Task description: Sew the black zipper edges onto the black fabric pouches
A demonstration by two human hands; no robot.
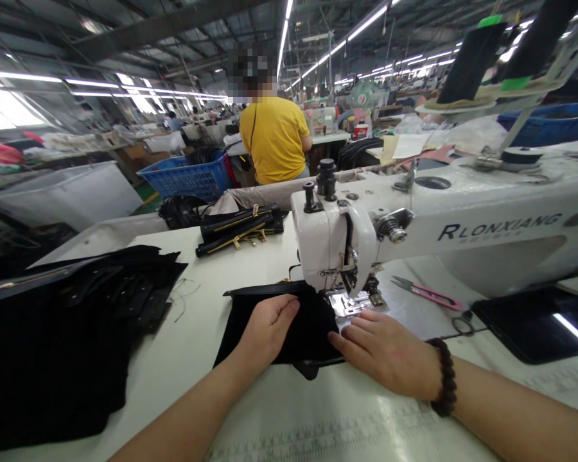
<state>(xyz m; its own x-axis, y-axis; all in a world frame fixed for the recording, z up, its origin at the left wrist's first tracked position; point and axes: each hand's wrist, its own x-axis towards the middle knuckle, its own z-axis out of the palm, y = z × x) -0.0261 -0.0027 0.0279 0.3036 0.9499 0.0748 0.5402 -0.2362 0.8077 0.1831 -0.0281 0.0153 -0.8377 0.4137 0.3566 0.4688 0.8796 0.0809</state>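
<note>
A black fabric panel (270, 333) lies on the sewing machine bed, its right edge at the metal presser foot (359, 301). A darker strip with a bit of gold-coloured metal runs along its far edge. On top of the panel, my left hand (272, 324) is closed, thumb and fingers pressed together on the cloth. My right hand (385, 350) lies flat with fingers stretched out, its tips on the panel's right edge just in front of the presser foot. A dark beaded bracelet (444, 378) circles my right wrist. The white sewing machine (443, 199) stands above and to the right.
At left lies a stack of black panels (52, 346). Black zipped pieces (241, 231) lie behind the work. Pink-handled thread snips (426, 292) and a dark phone-like slab (539, 324) are on the right. Beyond, a person in yellow (274, 138) sits near a blue basket (187, 176).
</note>
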